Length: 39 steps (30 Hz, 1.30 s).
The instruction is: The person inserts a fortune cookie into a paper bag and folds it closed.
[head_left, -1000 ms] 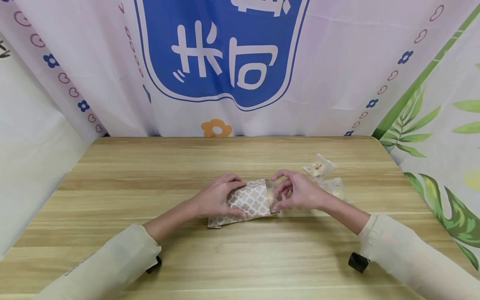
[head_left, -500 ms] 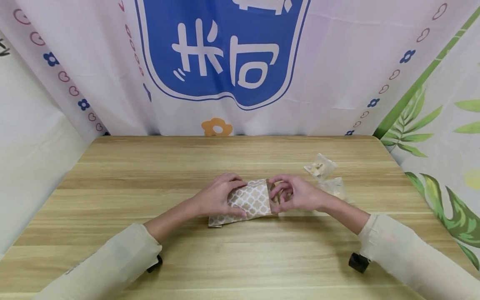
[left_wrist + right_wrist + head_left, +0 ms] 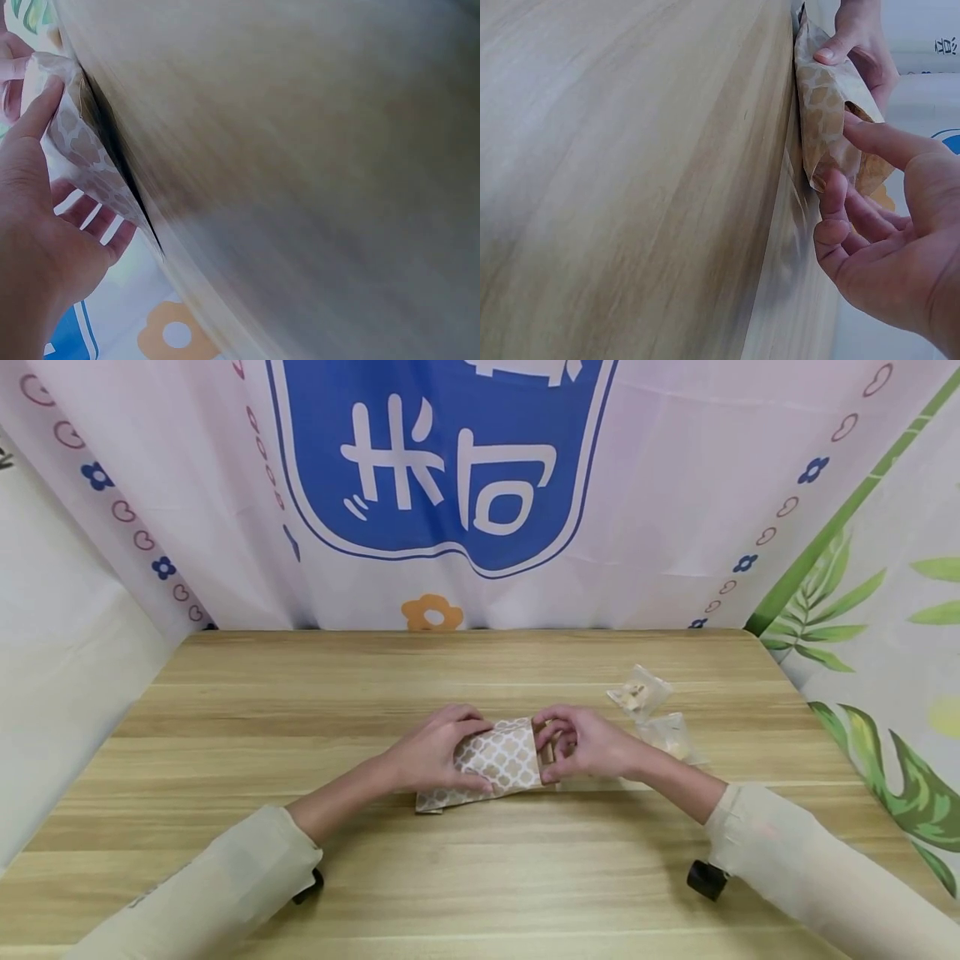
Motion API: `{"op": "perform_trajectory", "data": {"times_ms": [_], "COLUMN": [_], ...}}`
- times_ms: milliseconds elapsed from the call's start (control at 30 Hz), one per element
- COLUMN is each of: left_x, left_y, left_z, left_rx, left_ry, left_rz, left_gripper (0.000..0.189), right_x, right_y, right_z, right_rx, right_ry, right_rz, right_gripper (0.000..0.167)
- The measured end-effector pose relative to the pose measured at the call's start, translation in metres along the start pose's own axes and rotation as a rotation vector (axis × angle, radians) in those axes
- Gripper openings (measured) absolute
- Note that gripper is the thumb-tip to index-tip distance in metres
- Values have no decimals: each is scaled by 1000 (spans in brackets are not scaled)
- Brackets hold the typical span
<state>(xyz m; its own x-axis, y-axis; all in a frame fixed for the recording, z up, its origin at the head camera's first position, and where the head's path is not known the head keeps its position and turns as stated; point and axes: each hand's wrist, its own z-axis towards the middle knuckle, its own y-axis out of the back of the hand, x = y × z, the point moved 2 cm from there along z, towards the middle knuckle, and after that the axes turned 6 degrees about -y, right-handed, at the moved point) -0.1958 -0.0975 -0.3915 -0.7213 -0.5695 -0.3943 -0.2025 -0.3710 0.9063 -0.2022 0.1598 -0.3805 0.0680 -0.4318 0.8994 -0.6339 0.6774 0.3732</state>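
Note:
A paper bag (image 3: 498, 756) in beige with a white lattice print lies at the middle of the table, its mouth towards the right. My left hand (image 3: 431, 752) grips it from the left, thumb on the near side and fingers on the far side. At the mouth is my right hand (image 3: 588, 745), fingers bent and spread across the opening. In the right wrist view, digits of the right hand (image 3: 900, 225) touch the rim of the bag (image 3: 829, 112) and one tip reaches into the gap. Whether they pinch anything is hidden. The bag's contents cannot be made out.
Two clear packets with pale pieces, a far packet (image 3: 640, 691) and a nearer packet (image 3: 670, 739), lie on the wooden table (image 3: 300, 693) to the right. A printed curtain (image 3: 660, 485) hangs behind its back edge. Black wrist pieces (image 3: 707, 879) show under the sleeves.
A clear packet showing at the bag's mouth one second ago has gone inside, out of sight. My right hand has moved slightly left to the opening. The left hand has kept its place.

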Motion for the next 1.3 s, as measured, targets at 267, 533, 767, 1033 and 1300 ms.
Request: {"op": "perform_trajectory", "data": {"times_ms": [267,533,767,1033,1300], "left_x": [-1,-1,0,-1,-1], "left_y": [2,2,1,3,2], "left_z": [0,-1,-2,-2,-2], "left_rx": [2,2,2,2,5], "left_ry": [8,12,8,7,5], "left_rz": [-7,-12,-6,-3,-14], "left_gripper": [87,89,89,89,88], "right_x": [-1,-1,-2,-1,1], "right_y": [-3,-8,-9,-7,4], "right_z": [3,6,8,4,-4], "right_rx": [-41,-121,-112,-81,-108], "right_ry": [-9,27,60,94,112], "right_rz": [7,-34,-64,-111,-126], "right_gripper": [81,76,71,67,45]}}
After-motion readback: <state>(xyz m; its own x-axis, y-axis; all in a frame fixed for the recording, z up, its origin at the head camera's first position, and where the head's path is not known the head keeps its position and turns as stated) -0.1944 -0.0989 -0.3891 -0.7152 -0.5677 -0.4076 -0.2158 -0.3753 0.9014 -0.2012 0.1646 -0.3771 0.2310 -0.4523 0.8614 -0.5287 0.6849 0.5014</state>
